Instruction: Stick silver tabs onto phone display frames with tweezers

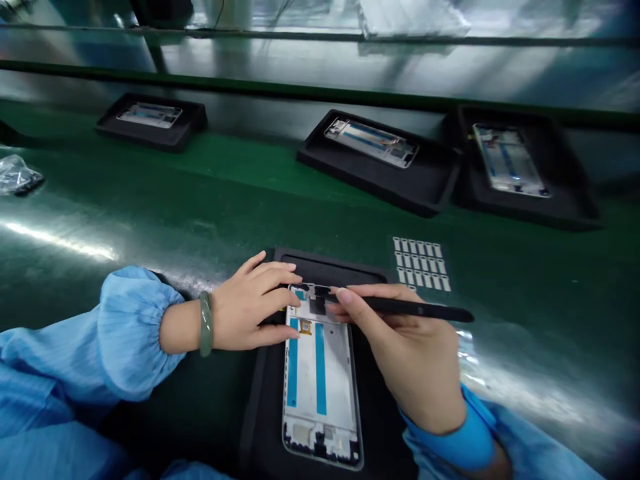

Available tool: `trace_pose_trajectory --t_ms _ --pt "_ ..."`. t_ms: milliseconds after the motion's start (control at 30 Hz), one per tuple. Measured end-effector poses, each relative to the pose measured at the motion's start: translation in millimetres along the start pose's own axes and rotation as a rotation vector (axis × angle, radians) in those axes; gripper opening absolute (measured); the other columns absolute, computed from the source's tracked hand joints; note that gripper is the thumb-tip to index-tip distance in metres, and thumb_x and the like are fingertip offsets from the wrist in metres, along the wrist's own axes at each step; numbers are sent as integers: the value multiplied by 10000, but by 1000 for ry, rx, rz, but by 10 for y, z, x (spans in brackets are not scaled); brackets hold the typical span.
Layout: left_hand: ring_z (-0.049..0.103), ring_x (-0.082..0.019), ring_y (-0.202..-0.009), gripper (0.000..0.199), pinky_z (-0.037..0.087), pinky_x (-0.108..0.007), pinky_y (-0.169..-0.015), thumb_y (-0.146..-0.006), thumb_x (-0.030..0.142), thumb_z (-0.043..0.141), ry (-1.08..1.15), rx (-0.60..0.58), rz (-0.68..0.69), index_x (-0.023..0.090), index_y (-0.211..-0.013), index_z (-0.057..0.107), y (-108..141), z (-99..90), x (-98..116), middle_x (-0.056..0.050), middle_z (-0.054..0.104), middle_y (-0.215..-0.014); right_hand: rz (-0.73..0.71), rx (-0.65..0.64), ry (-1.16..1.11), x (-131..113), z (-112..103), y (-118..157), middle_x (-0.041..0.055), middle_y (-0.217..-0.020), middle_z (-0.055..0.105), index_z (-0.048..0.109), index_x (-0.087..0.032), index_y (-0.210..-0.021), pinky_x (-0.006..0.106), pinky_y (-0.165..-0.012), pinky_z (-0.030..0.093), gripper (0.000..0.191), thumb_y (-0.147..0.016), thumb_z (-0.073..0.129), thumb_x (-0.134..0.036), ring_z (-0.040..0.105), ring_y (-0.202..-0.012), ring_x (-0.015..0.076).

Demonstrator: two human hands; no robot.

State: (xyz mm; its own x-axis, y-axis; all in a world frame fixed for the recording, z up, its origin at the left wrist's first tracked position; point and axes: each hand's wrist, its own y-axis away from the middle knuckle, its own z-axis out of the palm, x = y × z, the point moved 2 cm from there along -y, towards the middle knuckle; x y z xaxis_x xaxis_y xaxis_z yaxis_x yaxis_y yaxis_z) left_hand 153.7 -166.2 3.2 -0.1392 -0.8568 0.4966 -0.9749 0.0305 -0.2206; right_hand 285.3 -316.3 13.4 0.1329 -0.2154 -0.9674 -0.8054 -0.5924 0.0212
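Note:
A phone frame (336, 393) with two blue adhesive strips lies lengthwise in a black tray (265, 407) before me. My left hand (257, 303) rests with its fingers spread along the frame's upper left edge, fingertips touching it. Pinched in my right hand (410, 353) is a pair of black tweezers (420, 309), its tip end over the upper part of the frame. My fingers hide that tip, so whether it grips anything cannot be seen. A small gold flex connector (305, 327) shows near the left strip.
A sheet of small white stickers (421, 263) lies beyond my right hand. Along the back stand a left black tray (145, 137), a middle black tray (380, 183) and a right black tray (570, 193), each with a phone frame. A clear plastic bag (19, 175) is far left.

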Motion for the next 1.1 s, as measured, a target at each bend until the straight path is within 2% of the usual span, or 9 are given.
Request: trace_pose_trajectory --t_ms 400,733,1100 --pt "424 -265 -1276 298 240 -546 -1086 -879 429 541 -13 6 -4 171 -1027 565 -20 -10 20 -110 572 -1218 -125 -70 4 -8 32 -27 1 -695 675 657 -204 -758 227 -578 591 88 -783 723 -257 681 -620 162" --pt "430 -271 -1272 299 252 -549 -1079 -887 434 523 -20 5 5 171 -1023 567 -27 -12 24 -118 576 -1216 -58 -80 -21 5 34 -8 9 -733 677 653 -212 -774 285 -616 599 113 -786 719 -302 687 -680 191" --pt "437 -272 -1265 300 248 -552 -1079 -880 434 532 -19 2 1 171 -1020 566 -35 -10 27 -114 579 -1210 -48 -94 -29 24 31 -15 4 -725 684 653 -207 -778 253 -620 598 106 -783 722 -288 689 -676 176"
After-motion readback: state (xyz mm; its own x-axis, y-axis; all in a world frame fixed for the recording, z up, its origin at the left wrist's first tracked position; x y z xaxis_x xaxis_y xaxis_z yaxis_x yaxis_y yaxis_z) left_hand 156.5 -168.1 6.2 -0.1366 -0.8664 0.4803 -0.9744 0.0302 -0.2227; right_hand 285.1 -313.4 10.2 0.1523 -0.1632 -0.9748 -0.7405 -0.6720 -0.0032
